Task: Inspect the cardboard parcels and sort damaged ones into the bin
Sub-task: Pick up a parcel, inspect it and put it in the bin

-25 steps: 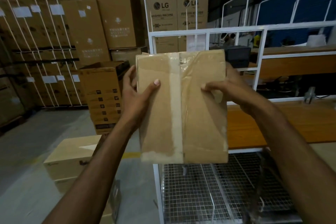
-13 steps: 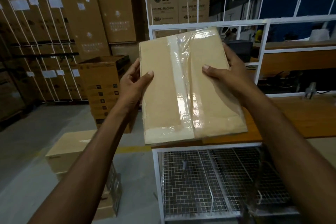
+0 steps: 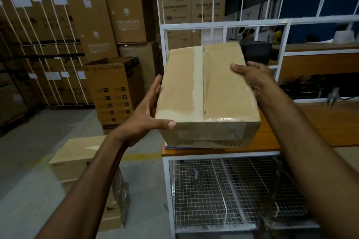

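The parcel (image 3: 208,91) is a plain brown cardboard box, closed, with a wide strip of tape down its middle seam and glossy, wrinkled tape over its near edge and right half. It is level with its top face tipped slightly toward the camera, held between the left hand (image 3: 147,120) and the right hand (image 3: 254,77). It sits over the near left corner of the wooden table (image 3: 320,124); whether it touches the table cannot be told.
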Demonstrator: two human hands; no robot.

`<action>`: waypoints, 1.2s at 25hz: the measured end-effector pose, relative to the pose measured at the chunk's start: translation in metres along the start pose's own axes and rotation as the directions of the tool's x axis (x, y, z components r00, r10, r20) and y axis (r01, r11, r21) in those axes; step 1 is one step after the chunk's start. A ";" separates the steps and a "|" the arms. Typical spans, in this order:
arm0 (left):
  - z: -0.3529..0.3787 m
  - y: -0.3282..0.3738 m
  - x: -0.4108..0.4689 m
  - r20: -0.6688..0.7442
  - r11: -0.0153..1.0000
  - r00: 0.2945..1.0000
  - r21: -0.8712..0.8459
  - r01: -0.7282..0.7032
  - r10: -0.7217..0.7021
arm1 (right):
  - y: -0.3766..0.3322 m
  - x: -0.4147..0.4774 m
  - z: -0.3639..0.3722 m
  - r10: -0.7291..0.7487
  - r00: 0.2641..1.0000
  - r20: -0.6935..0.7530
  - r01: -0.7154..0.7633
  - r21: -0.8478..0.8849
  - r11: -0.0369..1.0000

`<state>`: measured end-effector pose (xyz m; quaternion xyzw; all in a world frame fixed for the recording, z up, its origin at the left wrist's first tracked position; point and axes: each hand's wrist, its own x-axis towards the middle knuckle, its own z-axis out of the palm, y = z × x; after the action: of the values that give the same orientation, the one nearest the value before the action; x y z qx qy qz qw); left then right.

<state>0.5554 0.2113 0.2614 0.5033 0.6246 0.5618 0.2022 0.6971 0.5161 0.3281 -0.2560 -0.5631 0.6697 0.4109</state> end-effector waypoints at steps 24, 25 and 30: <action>0.022 0.022 0.021 -0.472 0.974 0.853 0.060 -0.219 0.221 | -0.021 -0.068 -0.010 0.145 0.931 0.334 0.049 -0.508 0.860; 0.020 0.023 0.023 -0.486 0.973 0.854 -0.032 -0.228 0.184 | -0.016 -0.068 -0.011 0.104 0.938 0.330 0.073 -0.482 0.873; 0.015 0.019 0.039 -0.671 0.968 0.729 -0.244 -0.050 -0.131 | 0.008 -0.065 -0.016 -0.179 0.927 0.331 0.276 -0.274 0.921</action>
<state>0.5599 0.2494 0.2867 0.2189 0.5915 0.7754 0.0316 0.7424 0.4706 0.3093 -0.1462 -0.7447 0.5490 0.3503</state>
